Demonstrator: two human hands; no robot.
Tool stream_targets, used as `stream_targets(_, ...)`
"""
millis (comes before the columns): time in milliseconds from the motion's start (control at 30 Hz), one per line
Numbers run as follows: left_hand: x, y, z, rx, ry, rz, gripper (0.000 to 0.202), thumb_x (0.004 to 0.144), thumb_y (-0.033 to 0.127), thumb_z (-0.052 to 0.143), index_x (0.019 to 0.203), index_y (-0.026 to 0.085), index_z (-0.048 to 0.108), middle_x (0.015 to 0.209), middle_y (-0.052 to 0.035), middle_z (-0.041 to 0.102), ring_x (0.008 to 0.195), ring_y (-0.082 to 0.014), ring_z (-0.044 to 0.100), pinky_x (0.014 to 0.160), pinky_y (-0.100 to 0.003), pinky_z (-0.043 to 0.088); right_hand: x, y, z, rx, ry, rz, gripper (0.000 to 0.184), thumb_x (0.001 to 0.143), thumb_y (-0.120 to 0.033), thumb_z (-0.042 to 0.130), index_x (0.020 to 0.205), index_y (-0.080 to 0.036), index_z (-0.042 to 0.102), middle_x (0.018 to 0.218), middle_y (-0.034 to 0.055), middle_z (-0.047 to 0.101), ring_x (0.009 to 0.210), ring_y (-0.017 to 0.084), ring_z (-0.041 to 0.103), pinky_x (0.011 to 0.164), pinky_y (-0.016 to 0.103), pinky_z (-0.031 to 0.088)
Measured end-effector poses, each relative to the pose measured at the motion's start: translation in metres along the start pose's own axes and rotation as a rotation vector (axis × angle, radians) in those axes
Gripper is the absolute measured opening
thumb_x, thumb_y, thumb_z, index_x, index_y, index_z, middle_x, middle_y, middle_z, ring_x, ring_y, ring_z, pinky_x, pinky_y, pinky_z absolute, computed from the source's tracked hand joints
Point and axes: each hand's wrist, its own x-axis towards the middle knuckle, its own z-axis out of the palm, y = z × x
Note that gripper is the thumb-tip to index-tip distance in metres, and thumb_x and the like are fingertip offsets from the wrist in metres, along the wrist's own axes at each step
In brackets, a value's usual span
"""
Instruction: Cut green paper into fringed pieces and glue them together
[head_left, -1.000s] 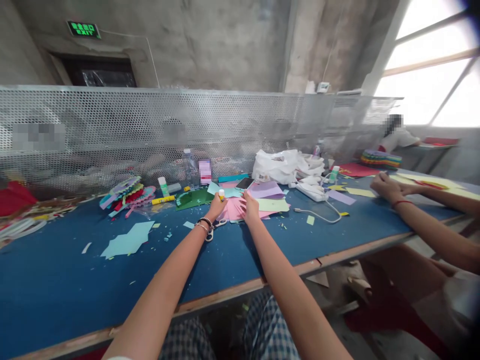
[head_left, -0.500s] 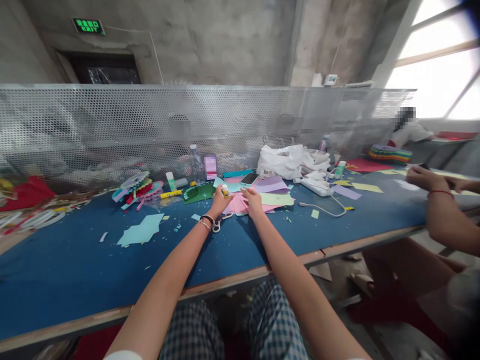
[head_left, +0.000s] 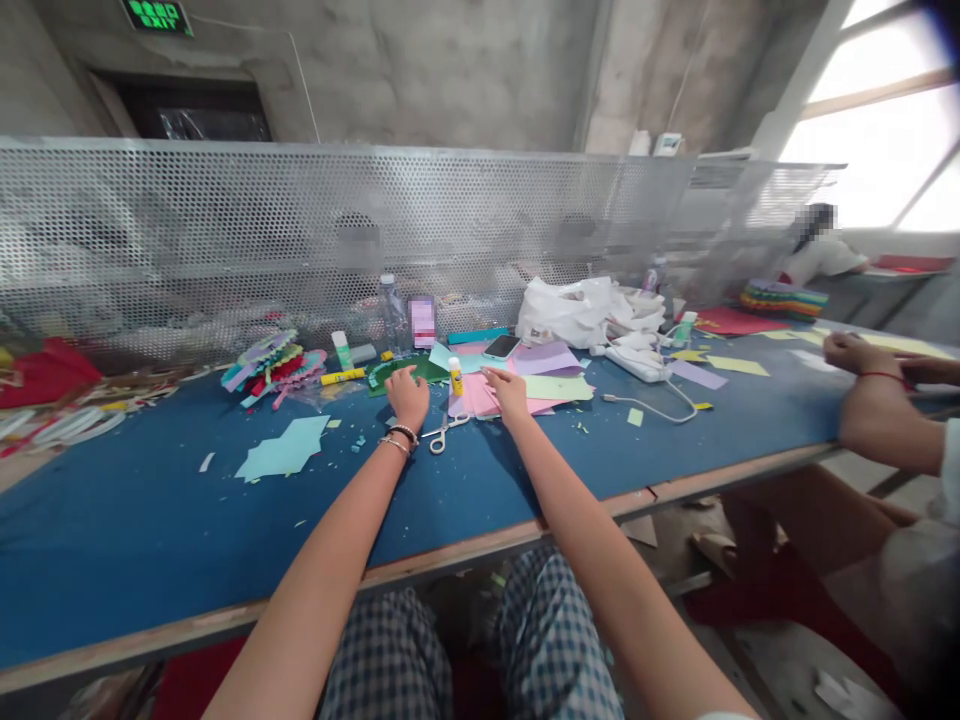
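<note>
My left hand (head_left: 409, 397) is open beside the green paper piece (head_left: 429, 368), fingers spread and a little bent, holding nothing. A yellow glue stick (head_left: 455, 378) with a white cap stands upright between my hands, apart from both. My right hand (head_left: 507, 393) is over the pink paper (head_left: 474, 392), its fingertips close together and pointing left. Whatever those fingertips may hold is too small to make out. White-handled scissors (head_left: 439, 440) lie in front of the pink paper. Light green paper (head_left: 559, 387) and purple paper (head_left: 546, 358) lie to the right of my right hand.
A phone (head_left: 502, 346) lies behind the papers. White plastic bags (head_left: 566, 312) and a power strip (head_left: 637, 363) with a cable are at right. Light blue paper (head_left: 283, 447) and paper flowers (head_left: 274, 368) lie left. A co-worker's hand (head_left: 851, 352) is at far right.
My left hand has let go of the glue stick, which now stands upright, and has moved left. My right hand stays over the pink paper. The view has tilted slightly down.
</note>
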Motion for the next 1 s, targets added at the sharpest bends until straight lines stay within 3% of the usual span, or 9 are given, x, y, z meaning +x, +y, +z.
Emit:
stream_targets(67,0.014,-0.014,-0.01,0.115,-0.011,-0.064,0.029,0.079,0.018,0.044,0.101,0.016,0.063,0.114,-0.0125,0.055,0.112,-0.0294,0.043,0.091,-0.041,0.039,0.006,0.004,-0.002,-0.043,0.042,-0.051,0.038,0.061,-0.043,0.064,0.084,-0.014,0.073,0.076,0.0053,0.068,0.074,0.017,0.058,0.064,0.027,0.043)
stream_targets(167,0.028,-0.036,-0.021,0.28,-0.014,-0.027,0.031,0.08,0.019,0.041,0.1,0.014,0.064,0.115,-0.0146,0.053,0.111,-0.0309,0.042,0.087,-0.041,0.04,0.015,0.009,-0.005,-0.079,0.112,-0.071,0.039,0.063,-0.044,0.062,0.085,-0.014,0.073,0.078,0.0065,0.069,0.076,0.019,0.059,0.066,0.029,0.045)
stream_targets(267,0.03,-0.052,-0.024,0.436,-0.062,-0.008,0.034,0.082,0.025,0.04,0.103,0.01,0.062,0.115,-0.0189,0.052,0.113,-0.033,0.041,0.086,-0.044,0.041,0.019,0.012,-0.004,-0.073,0.134,-0.062,0.04,0.065,-0.045,0.06,0.087,-0.014,0.072,0.082,0.0071,0.069,0.078,0.02,0.06,0.067,0.03,0.046)
stream_targets(367,0.026,-0.06,-0.021,0.52,-0.094,-0.094,0.041,0.083,0.037,0.043,0.108,0.01,0.06,0.117,-0.0211,0.051,0.113,-0.0353,0.04,0.087,-0.049,0.039,0.019,0.015,-0.001,-0.101,0.109,-0.116,0.039,0.067,-0.045,0.059,0.088,-0.015,0.072,0.083,0.0071,0.069,0.078,0.02,0.061,0.069,0.031,0.046)
stream_targets(500,0.027,-0.06,-0.016,0.525,-0.125,-0.125,0.046,0.082,0.041,0.047,0.123,0.021,0.052,0.121,-0.0181,0.051,0.117,-0.0356,0.039,0.089,-0.053,0.037,0.018,0.017,0.001,-0.164,0.109,-0.183,0.037,0.069,-0.045,0.058,0.086,-0.016,0.072,0.083,0.0071,0.069,0.079,0.021,0.06,0.072,0.033,0.046)
stream_targets(633,0.041,-0.053,-0.016,0.501,-0.178,-0.139,0.051,0.082,0.042,0.048,0.13,0.026,0.046,0.124,-0.0166,0.049,0.117,-0.0342,0.04,0.089,-0.049,0.039,0.015,0.018,0.004,-0.163,0.089,-0.196,0.036,0.07,-0.047,0.056,0.086,-0.017,0.071,0.085,0.0071,0.069,0.081,0.021,0.06,0.073,0.033,0.046)
stream_targets(833,0.053,-0.054,-0.01,0.449,-0.387,-0.003,0.046,0.083,0.042,0.044,0.125,0.023,0.051,0.124,-0.0185,0.049,0.118,-0.0349,0.042,0.091,-0.052,0.038,0.009,0.016,0.009,-0.168,0.056,-0.188,0.032,0.072,-0.044,0.055,0.084,-0.018,0.069,0.085,0.0068,0.068,0.081,0.02,0.059,0.071,0.032,0.046)
stream_targets(1000,0.044,-0.055,-0.008,0.447,-0.324,0.089,0.039,0.085,0.041,0.042,0.111,0.015,0.056,0.121,-0.0202,0.051,0.117,-0.0327,0.042,0.088,-0.046,0.04,0.001,0.007,0.01,-0.204,0.01,-0.209,0.031,0.074,-0.043,0.054,0.087,-0.018,0.068,0.091,0.0069,0.067,0.082,0.018,0.058,0.074,0.031,0.045)
